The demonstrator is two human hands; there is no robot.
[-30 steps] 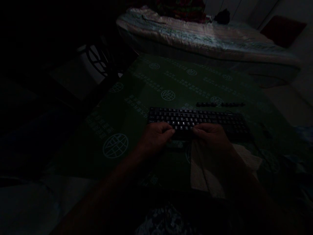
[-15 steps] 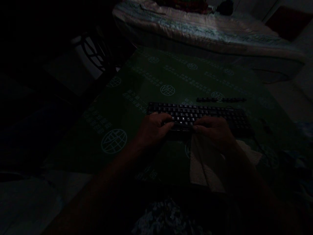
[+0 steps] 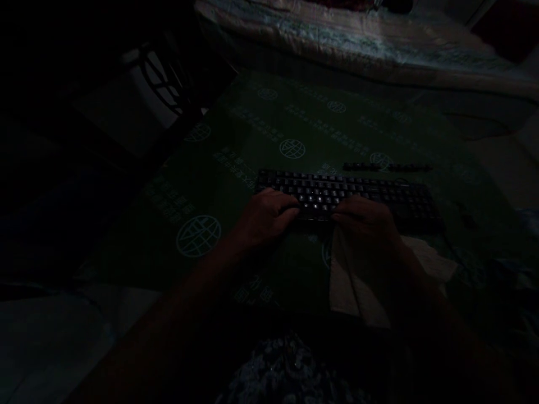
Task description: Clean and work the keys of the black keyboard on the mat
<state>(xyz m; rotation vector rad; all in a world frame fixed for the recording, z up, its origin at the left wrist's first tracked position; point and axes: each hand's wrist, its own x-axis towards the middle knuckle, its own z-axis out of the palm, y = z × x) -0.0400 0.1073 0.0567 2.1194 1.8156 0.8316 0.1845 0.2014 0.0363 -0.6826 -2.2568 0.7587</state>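
A black keyboard (image 3: pixel 379 196) lies across the green tabletop (image 3: pixel 269 252). At its front edge a long dark key, seemingly the space bar (image 3: pixel 315 214), is held between my two hands. My left hand (image 3: pixel 269 213) pinches the left end with thumb and fingers closed. At the other end my right hand (image 3: pixel 364 219) has its thumb and fingers pressed together. The bar sits level with the front key row; whether it is seated is too dark to tell. Behind the keyboard, a row of loose black keycaps (image 3: pixel 364 166) lies on the table.
A pale cloth (image 3: pixel 343 280) lies under my right wrist, near the table's front edge. A small dark object (image 3: pixel 468 220) is right of the keyboard. A bed (image 3: pixel 357 50) stands beyond the table, and a chair (image 3: pixel 162 84) is at the left.
The dark bar between my hands has come down lower against the keyboard's front edge. Both hands keep nearly the same place, while the view has shifted slightly.
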